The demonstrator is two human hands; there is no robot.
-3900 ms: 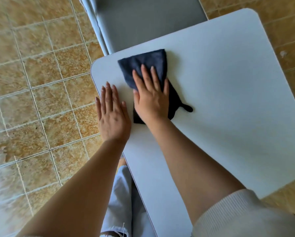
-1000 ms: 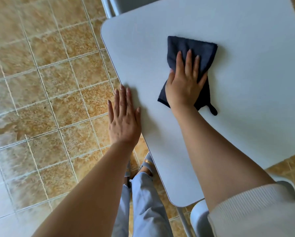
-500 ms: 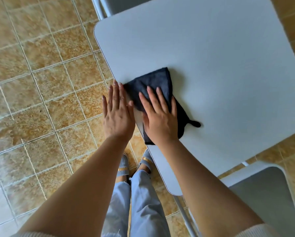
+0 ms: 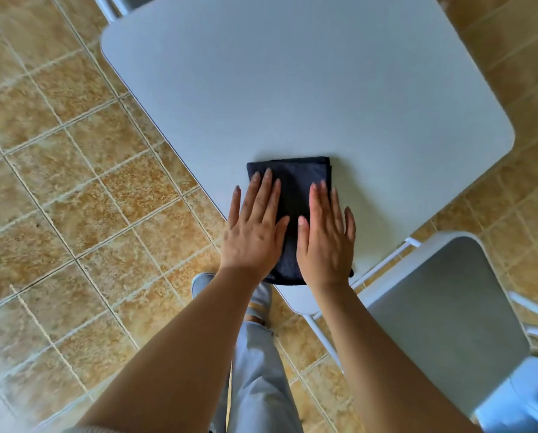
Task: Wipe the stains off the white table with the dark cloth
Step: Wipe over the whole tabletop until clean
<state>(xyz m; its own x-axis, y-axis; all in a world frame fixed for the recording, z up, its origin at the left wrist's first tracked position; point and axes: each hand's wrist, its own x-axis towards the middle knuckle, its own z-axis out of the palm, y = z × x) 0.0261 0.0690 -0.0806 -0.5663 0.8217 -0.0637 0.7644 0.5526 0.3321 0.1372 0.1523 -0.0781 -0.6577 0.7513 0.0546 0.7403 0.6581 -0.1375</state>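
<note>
At about six o'clock on the table (image 4: 292, 89), near its closest corner, both hands are lying flat and open, palms down, on the cloth (image 4: 292, 195). The left hand (image 4: 255, 232) is pressing on the cloth's nine o'clock side with fingers spread, its little finger reaching past the cloth onto bare tabletop. The right hand (image 4: 327, 239) is pressing on the three o'clock side, thumb nearly meeting the left thumb over the dark strip between them. Neither hand is gripping anything. The cloth is lying folded, its far edge pointing to twelve o'clock, its near edge reaching the table's corner. At four o'clock from the hands a chair (image 4: 442, 314) is standing beside the table. Tiled floor (image 4: 74, 214) is showing at nine o'clock.
</note>
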